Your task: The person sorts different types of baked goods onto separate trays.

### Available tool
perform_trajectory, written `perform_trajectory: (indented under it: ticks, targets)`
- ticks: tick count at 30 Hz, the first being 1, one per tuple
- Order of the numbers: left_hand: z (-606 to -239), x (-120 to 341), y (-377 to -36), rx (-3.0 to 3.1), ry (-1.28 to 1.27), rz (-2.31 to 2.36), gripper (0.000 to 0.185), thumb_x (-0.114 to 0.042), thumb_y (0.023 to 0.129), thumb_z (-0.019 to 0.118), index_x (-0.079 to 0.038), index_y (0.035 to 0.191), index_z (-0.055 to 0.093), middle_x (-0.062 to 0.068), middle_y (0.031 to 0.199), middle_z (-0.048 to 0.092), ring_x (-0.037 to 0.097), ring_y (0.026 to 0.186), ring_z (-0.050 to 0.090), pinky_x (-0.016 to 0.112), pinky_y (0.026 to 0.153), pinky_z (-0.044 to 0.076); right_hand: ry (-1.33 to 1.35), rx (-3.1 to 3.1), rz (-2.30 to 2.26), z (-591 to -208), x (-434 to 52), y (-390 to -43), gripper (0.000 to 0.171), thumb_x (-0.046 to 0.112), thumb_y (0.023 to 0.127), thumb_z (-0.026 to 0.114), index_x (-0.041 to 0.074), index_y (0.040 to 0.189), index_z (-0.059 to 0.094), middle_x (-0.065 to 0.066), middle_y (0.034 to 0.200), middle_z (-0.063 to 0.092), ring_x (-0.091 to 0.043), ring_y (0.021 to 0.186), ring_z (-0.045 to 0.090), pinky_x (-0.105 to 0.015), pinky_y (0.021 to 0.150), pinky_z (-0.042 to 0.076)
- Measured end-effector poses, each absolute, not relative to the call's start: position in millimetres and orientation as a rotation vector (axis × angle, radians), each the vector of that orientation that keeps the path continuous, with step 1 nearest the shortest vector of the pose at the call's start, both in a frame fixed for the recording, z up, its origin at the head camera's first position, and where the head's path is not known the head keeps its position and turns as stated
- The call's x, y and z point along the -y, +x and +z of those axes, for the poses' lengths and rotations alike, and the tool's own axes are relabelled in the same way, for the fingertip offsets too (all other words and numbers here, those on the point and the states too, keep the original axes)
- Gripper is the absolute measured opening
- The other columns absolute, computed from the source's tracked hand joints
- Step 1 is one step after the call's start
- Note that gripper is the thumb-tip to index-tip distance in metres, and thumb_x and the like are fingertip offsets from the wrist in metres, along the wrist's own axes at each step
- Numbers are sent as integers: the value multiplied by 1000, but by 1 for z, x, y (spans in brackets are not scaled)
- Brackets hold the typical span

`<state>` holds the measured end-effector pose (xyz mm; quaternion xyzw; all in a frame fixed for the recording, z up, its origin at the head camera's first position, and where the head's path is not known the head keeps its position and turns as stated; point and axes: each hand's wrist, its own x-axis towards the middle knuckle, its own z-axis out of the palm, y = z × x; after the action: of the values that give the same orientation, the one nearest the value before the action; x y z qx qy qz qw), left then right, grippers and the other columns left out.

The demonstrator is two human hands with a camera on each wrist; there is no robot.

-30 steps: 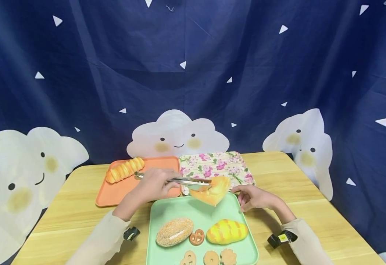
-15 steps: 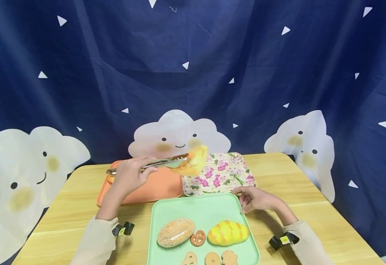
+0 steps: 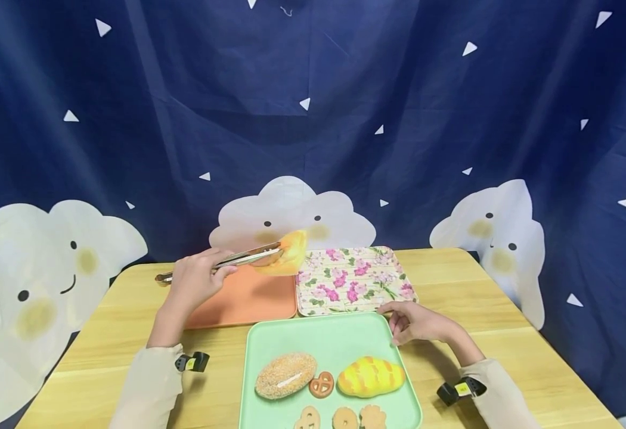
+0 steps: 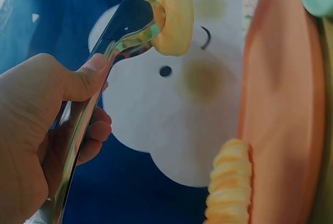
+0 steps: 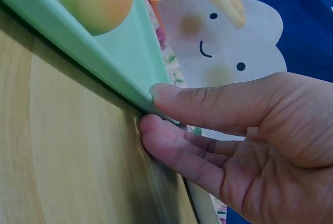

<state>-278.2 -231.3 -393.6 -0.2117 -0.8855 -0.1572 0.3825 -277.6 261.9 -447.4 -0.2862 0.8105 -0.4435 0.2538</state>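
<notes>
My left hand [image 3: 196,280] grips metal tongs [image 3: 243,258], seen up close in the left wrist view. Between the tong tips hangs a golden-yellow piece of bread [image 3: 293,255], raised above the orange tray [image 3: 254,301]. On that tray lies a ridged bread roll [image 4: 229,185], hidden behind my hand in the head view. My right hand [image 3: 417,325] pinches the far right corner of the green tray [image 3: 313,333], thumb on the rim and fingers against its outside. The green tray bears a seeded loaf [image 3: 286,375], a yellow striped bread [image 3: 371,376] and a brown pretzel [image 3: 321,385].
A flowered tray [image 3: 345,280] lies at the back, right of the orange one. Several cookies [image 3: 345,418] line the green tray's near part. Everything stands on a wooden table [image 3: 506,333]. A blue cloud-printed curtain [image 3: 313,119] hangs behind it.
My left hand has carried the bread in the tongs leftward and up, from above the green tray's far edge to above the orange tray. The right hand stays at the green tray's corner.
</notes>
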Motion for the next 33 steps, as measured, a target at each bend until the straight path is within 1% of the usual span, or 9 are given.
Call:
perform_trajectory:
  ticks: [2, 7, 10, 13, 18, 27, 33]
  targets:
    - [-397, 235, -280, 2293, -511, -391, 26, -22, 77, 87, -13, 100, 80, 5, 94, 77, 25, 52, 57, 33, 45, 38, -777, -2203, -1207, -448, -262, -278, 67, -6, 82, 77, -17, 140, 45, -28, 96, 61, -17, 81, 62, -22, 69, 54]
    - [-404, 241, -281, 2407, -443, -351, 31, -21, 78, 87, -9, 105, 80, 6, 84, 72, 28, 56, 57, 36, 47, 40, -780, -2201, -1209, -448, -263, -278, 67, -5, 82, 77, -16, 139, 45, -27, 96, 61, -16, 81, 62, -22, 69, 54]
    - [-407, 243, -282, 2453, -422, -304, 31, -21, 79, 86, -8, 106, 80, 7, 83, 71, 29, 60, 60, 37, 47, 41, -784, -2195, -1216, -449, -264, -278, 66, -5, 82, 77, -16, 139, 45, -27, 95, 62, -16, 81, 62, -23, 69, 54]
    - [-409, 245, -283, 2481, -399, -256, 30, -22, 80, 86, -10, 107, 79, 7, 88, 73, 32, 68, 65, 39, 48, 43, -785, -2192, -1220, -449, -265, -278, 66, -5, 82, 78, -15, 139, 46, -26, 95, 62, -16, 81, 62, -23, 69, 54]
    - [-413, 248, -287, 2536, -354, -200, 32, -24, 81, 85, -11, 110, 78, 9, 94, 75, 33, 74, 68, 40, 48, 44, -786, -2190, -1225, -449, -265, -278, 67, -6, 82, 77, -16, 139, 45, -27, 95, 62, -16, 80, 62, -23, 69, 55]
    - [-418, 250, -289, 2564, -331, -153, 32, -24, 82, 84, -8, 110, 78, 14, 103, 76, 32, 67, 65, 37, 45, 40, -764, -2187, -1230, -448, -264, -278, 67, -5, 82, 77, -15, 141, 45, -26, 96, 61, -16, 81, 62, -24, 69, 55]
    - [-423, 251, -291, 2554, -344, -130, 33, -25, 81, 85, -9, 110, 77, 14, 103, 76, 34, 74, 69, 41, 49, 47, -770, -2182, -1231, -449, -263, -278, 67, -5, 83, 77, -15, 141, 44, -27, 96, 61, -16, 81, 62, -23, 69, 55]
